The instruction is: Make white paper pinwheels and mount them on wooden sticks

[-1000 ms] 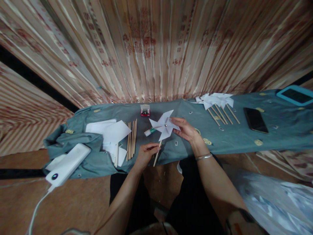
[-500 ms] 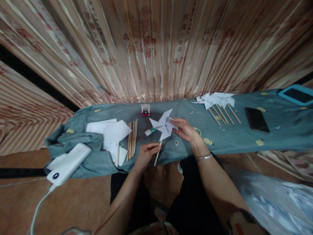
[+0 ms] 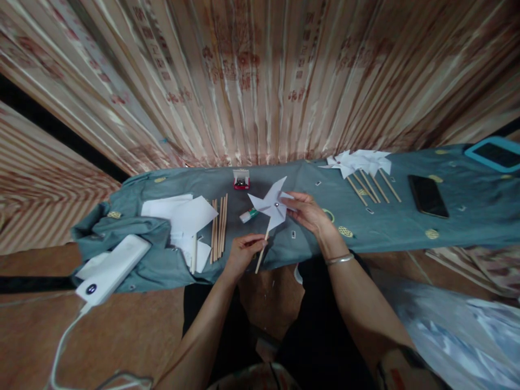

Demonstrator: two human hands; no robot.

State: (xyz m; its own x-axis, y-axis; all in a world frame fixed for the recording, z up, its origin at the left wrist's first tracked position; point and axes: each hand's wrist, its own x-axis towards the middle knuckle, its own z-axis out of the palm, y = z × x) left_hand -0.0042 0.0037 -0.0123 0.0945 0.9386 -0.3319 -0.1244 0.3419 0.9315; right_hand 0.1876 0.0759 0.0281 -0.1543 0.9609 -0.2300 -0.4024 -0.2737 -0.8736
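Note:
A white paper pinwheel [image 3: 271,205] on a thin wooden stick is held up in front of me, a small round pin at its centre. My left hand [image 3: 242,254] pinches the stick below the blades. My right hand [image 3: 309,213] has its fingers closed on the pinwheel's right blade near the centre, partly hiding that blade. Behind the pinwheel lies a glue stick [image 3: 247,215], partly covered by a blade. Farther back stands a small open red box [image 3: 241,181] with dark metal pieces in it.
Left of my hands lie several wooden sticks [image 3: 220,227], white paper sheets [image 3: 196,214] and a white power bank [image 3: 114,271] with a cable. To the right are several other pinwheels [image 3: 357,165], a black phone [image 3: 428,196] and a blue-framed device [image 3: 496,154] on the green cloth [image 3: 390,230].
The view has shifted slightly. My right hand's fingers have moved a little in toward the pinwheel's centre; the left hand keeps its pinch on the stick.

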